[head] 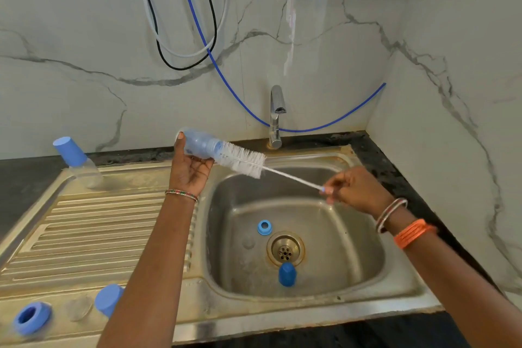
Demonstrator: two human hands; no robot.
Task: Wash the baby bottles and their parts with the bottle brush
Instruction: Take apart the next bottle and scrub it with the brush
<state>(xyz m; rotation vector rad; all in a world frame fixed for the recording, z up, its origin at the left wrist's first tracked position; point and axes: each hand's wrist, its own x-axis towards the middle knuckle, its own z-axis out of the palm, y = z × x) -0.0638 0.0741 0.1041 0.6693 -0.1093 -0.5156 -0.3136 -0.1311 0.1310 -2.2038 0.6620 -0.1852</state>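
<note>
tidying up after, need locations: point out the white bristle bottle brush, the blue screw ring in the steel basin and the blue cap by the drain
white bristle bottle brush [245, 159], head view, bristle head
blue screw ring [264, 227], head view, ring rim
blue cap [287, 274], head view, cap side

Home kitchen: steel sink [310, 311], tap [276, 117], marble wall [84, 37].

Left hand [189, 169] raised, fingers curled; right hand [353, 191] pinching, both arms outstretched.
</note>
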